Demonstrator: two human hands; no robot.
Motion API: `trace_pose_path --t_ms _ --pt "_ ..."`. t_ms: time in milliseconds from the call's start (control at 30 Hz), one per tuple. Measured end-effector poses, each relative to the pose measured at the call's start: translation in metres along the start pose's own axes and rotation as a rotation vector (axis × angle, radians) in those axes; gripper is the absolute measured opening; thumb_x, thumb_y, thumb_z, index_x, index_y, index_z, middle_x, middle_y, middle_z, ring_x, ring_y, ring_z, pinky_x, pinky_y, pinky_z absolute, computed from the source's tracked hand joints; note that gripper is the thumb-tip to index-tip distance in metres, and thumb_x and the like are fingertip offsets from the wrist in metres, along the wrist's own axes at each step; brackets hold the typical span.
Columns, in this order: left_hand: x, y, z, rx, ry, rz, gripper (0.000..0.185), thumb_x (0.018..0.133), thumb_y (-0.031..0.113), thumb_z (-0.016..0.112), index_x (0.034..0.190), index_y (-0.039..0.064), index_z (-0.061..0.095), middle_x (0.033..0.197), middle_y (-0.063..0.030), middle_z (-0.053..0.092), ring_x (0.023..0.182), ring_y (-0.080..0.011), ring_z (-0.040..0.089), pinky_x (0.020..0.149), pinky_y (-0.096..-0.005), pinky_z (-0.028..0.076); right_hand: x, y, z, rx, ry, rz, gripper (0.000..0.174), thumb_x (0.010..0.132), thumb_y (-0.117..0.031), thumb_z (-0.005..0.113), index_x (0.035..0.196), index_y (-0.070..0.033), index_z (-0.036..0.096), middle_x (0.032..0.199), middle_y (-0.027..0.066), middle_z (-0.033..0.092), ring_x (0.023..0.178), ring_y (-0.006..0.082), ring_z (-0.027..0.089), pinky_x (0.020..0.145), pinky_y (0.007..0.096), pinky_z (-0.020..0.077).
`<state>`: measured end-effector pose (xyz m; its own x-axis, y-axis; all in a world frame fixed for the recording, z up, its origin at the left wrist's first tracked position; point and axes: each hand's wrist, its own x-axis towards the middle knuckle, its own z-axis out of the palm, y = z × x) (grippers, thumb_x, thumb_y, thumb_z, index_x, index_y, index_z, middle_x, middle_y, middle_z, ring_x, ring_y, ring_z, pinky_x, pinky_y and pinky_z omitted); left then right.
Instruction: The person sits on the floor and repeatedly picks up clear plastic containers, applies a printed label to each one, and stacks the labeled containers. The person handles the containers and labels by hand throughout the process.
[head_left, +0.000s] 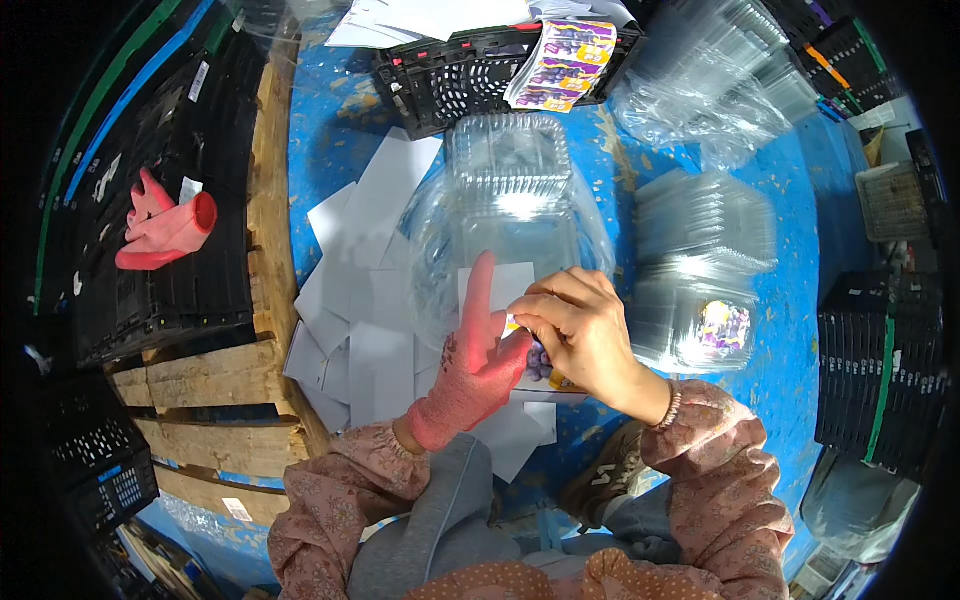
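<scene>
My left hand (480, 364), in a pink work glove, holds the left side of a sheet of printed grape labels (538, 361), with one finger pointing up. My bare right hand (581, 322) pinches a corner of that sheet between thumb and fingertips. The hands partly hide the sheet. Just beyond them stands an open clear plastic clamshell container (514, 225), resting on clear plastic film. To the right, nested clear clamshells (697, 225) lie in a long stack, with a grape label (725, 326) on the near one.
White backing sheets (382, 300) lie scattered at the left. A black crate (450, 82) holds papers, with label sheets (562, 64) over its rim. Bagged clamshells (712, 82) lie at upper right. A pink glove (169, 225) rests on black crates beside a wooden pallet (217, 375). More crates (862, 367) stand right.
</scene>
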<state>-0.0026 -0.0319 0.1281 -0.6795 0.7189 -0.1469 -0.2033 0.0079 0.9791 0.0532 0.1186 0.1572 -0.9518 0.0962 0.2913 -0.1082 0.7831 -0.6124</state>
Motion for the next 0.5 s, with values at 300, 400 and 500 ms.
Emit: trace_pose_path --t_ms 300,400,500 --pt "-0.004 0.008 -0.006 0.101 -0.084 0.048 0.07 0.092 0.007 0.047 0.15 0.002 0.008 0.114 -0.0136 0.055 0.096 -0.0144 0.054 0.084 -0.0282 0.044 -0.001 0.004 -0.006 -0.105 0.031 -0.275 0.029 0.06 -0.004 0.063 0.088 -0.008 0.063 0.094 0.0025 0.058 0.09 0.0224 0.056 0.079 0.0349 0.0404" --pt "-0.006 0.0 -0.016 -0.105 -0.158 0.023 0.065 0.095 0.016 0.043 0.15 0.001 0.011 0.139 -0.01 0.035 0.112 -0.014 0.043 0.094 -0.0276 0.038 -0.002 0.01 -0.008 -0.048 0.019 -0.339 0.028 0.062 -0.005 0.063 0.09 -0.008 0.062 0.099 0.004 0.056 0.093 0.0231 0.055 0.083 0.0359 0.0401" --pt "-0.003 0.009 -0.012 -0.057 -0.087 -0.096 0.063 0.096 0.018 0.043 0.15 0.001 0.015 0.142 -0.0067 0.036 0.111 -0.0116 0.044 0.092 -0.0247 0.038 -0.001 0.016 -0.003 0.033 -0.027 -0.414 0.029 0.063 -0.005 0.063 0.091 -0.008 0.062 0.1 0.0036 0.056 0.093 0.0235 0.054 0.083 0.0361 0.0401"
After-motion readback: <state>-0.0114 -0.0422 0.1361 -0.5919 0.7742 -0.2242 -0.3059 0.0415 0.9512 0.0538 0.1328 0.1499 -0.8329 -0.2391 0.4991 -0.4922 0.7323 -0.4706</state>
